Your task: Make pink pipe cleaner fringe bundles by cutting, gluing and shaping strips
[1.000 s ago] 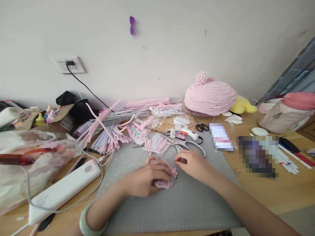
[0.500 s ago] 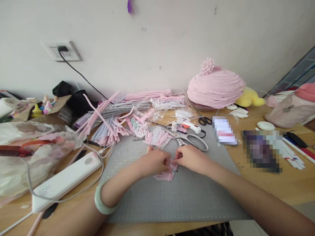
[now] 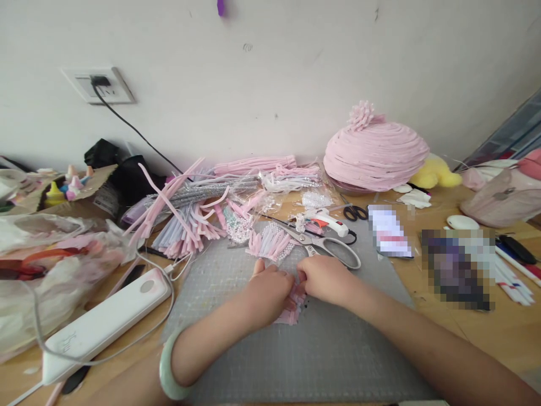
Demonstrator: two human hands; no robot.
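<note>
My left hand, thumb apart and fingers curled, is closed over the upper left of a small flat pink pipe-cleaner piece. My right hand pinches at that piece's upper right edge, its fingertips close to the left ones. Both hands hide much of the piece, which lies on a grey cutting mat. Just beyond the hands sits a fan-shaped bunch of pink and pale blue pipe cleaners with beads. Silver-handled scissors lie open beside it.
Bundles of pipe cleaners are heaped at the back left. A white power strip with cables lies left of the mat. Behind the scissors is a white glue gun. A phone and a large pink wrapped dome are to the right.
The camera view has shifted slightly. My left hand has turned further over the pink piece, covering more of it. My right hand stays close beside it.
</note>
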